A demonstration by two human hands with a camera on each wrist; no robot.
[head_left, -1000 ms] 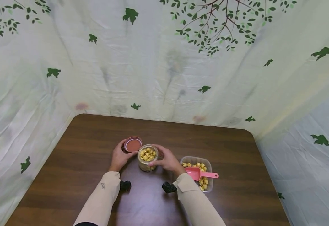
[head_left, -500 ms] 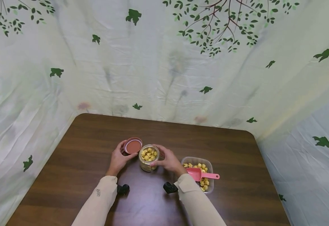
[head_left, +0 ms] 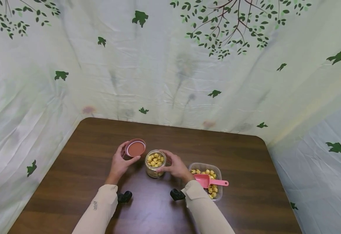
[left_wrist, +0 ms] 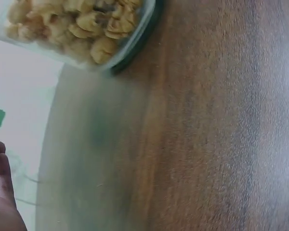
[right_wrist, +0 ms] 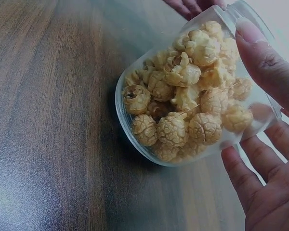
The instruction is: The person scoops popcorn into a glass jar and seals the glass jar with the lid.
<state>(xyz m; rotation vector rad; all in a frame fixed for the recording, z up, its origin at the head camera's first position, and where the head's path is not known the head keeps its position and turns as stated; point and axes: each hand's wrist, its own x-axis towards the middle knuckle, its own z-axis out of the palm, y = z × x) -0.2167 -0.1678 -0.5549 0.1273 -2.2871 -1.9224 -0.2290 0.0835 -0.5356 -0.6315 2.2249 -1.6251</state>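
A clear glass jar (head_left: 153, 171) full of caramel popcorn (right_wrist: 188, 101) stands upright on the table, its mouth uncovered. My right hand (head_left: 174, 166) grips it from the right, the thumb on the near side and the fingers behind, as the right wrist view shows. To the jar's left, my left hand (head_left: 120, 163) holds a reddish-brown round lid (head_left: 136, 148) by its edge, inner side facing up toward the head camera. A gap separates lid and jar. In the left wrist view only part of the left hand (left_wrist: 5, 207) appears at the left edge.
On the right, beside the right forearm, a clear plastic container (head_left: 219, 194) holds more popcorn. A pink scoop (head_left: 207, 181) lies across it, handle pointing right. The brown wooden table (head_left: 246, 162) ends at a leaf-patterned cloth (head_left: 164, 81) behind.
My left hand has drawn the lid a little left and up, away from the jar. The right hand keeps its grip on the jar, which stays in place on the table.
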